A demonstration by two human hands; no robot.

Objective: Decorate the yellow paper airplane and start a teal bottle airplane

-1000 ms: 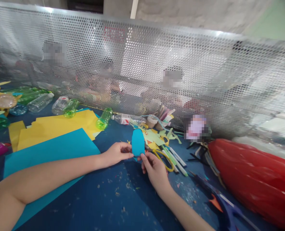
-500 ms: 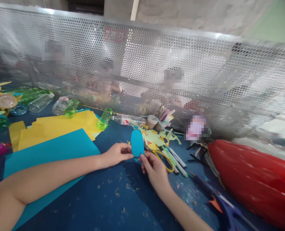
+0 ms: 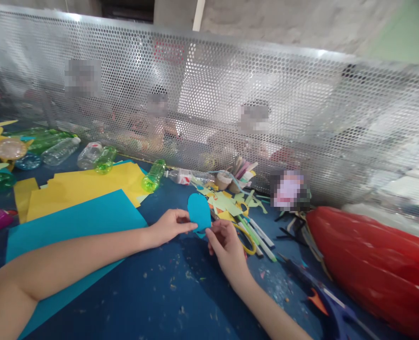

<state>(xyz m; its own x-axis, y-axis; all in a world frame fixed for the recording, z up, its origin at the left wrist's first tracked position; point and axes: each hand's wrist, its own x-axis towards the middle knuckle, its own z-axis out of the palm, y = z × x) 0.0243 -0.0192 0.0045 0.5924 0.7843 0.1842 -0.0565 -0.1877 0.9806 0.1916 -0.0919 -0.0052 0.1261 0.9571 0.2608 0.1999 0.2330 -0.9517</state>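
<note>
Blue cutout is held upright by 2 hands.

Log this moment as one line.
left grip: holding blue cutout; right grip: at cutout's lower right edge; blue sheet: beneath left forearm

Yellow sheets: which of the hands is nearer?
Left: the left hand is in front and right of the yellow sheets; the right hand is farther right, across the blue cutout.
</note>
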